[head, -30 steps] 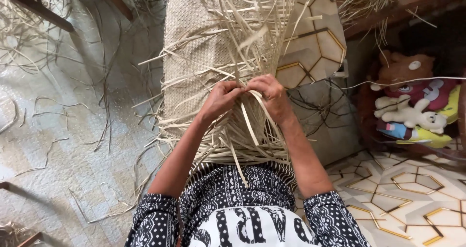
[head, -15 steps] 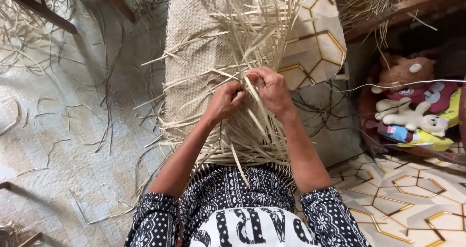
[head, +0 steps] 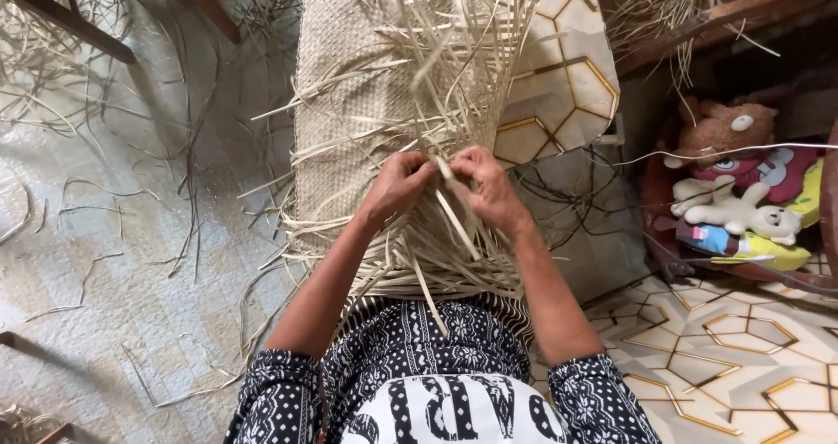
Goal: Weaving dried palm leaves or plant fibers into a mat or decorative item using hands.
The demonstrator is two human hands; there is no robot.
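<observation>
A pale woven straw mat (head: 345, 86) stretches away from me across the floor, its near end a tangle of loose flat straw strips (head: 454, 51). My left hand (head: 397, 186) and my right hand (head: 484, 182) meet over the unfinished edge of the mat, fingers pinched on the same few strips between them. One strip (head: 458, 226) slants down from my fingers toward my lap. Both forearms reach forward from patterned black-and-white sleeves.
Stray straw strips (head: 96, 261) litter the shiny floor covering on the left. A tiled board with hexagon lines (head: 567, 77) lies under the mat's right side. Soft toys (head: 733, 191) sit in a tub at the right. A dark wooden bar (head: 61, 16) crosses the top left.
My hands have dropped slightly toward me and drawn together; the right hand, which had lifted strips higher half a second ago, is now level with the left.
</observation>
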